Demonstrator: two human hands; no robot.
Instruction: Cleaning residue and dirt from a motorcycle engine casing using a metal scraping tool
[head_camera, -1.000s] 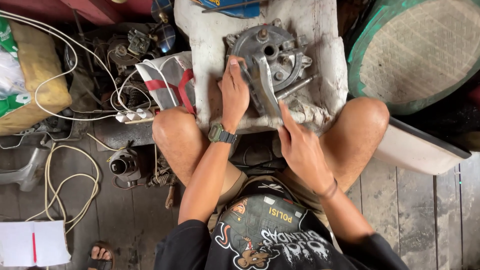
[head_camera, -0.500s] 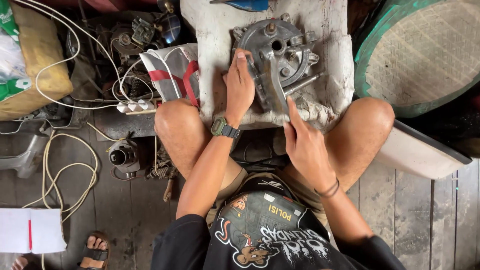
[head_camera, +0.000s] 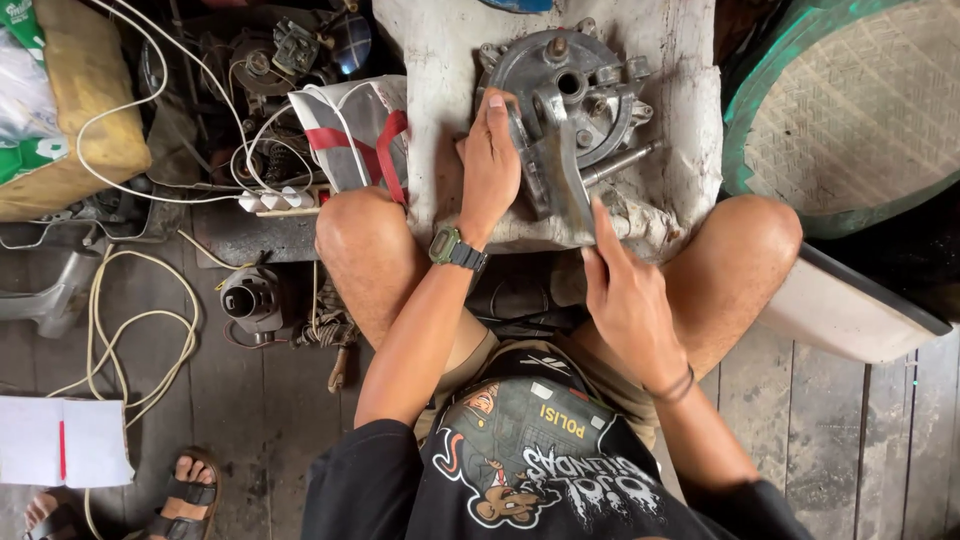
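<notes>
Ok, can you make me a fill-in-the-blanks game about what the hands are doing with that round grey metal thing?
1. The left hand lies flat on the round grey metal machine cover, and on its wrist sits a ____.
2. The right hand touches the lower end of the cover's flat metal bracket with its ____ finger.
3. The cover rests on a worn ____ coloured block between the person's knees.
4. Far left, a red pen lies on the white ____.

Missing words: watch; index; white; paper
</notes>
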